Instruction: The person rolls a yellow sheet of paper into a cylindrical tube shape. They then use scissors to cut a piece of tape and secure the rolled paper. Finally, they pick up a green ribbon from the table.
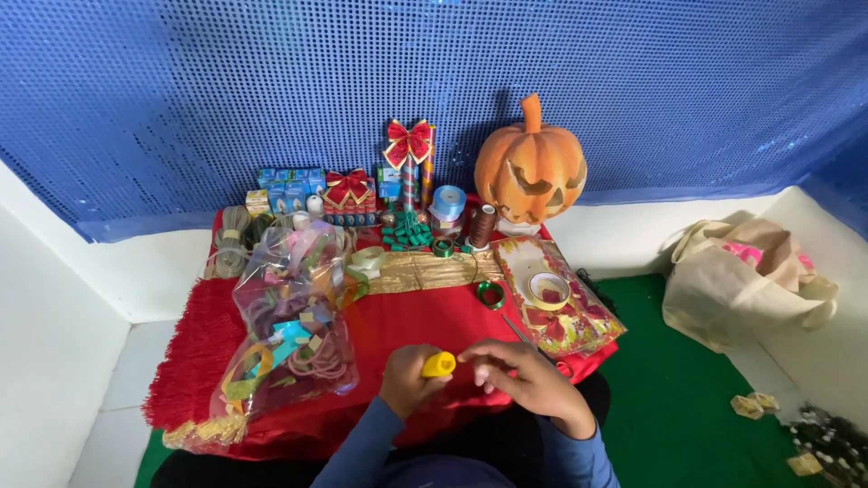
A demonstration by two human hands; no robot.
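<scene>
My left hand grips a small yellow object, a rounded cap-like piece, just above the near edge of the red cloth. My right hand is beside it, fingertips curled toward the yellow piece and touching or almost touching its right end. Both arms wear blue sleeves. A clear plastic bag stuffed with coloured ribbons and cords lies left of my hands. A flat packet with a red flower print lies to the right, with a roll of tape on it.
An orange carved pumpkin stands at the back against a blue sequin backdrop. Around it are thread spools, red bows, small boxes, a green ribbon roll and gold fabric. A beige cloth bag sits on the green floor, right.
</scene>
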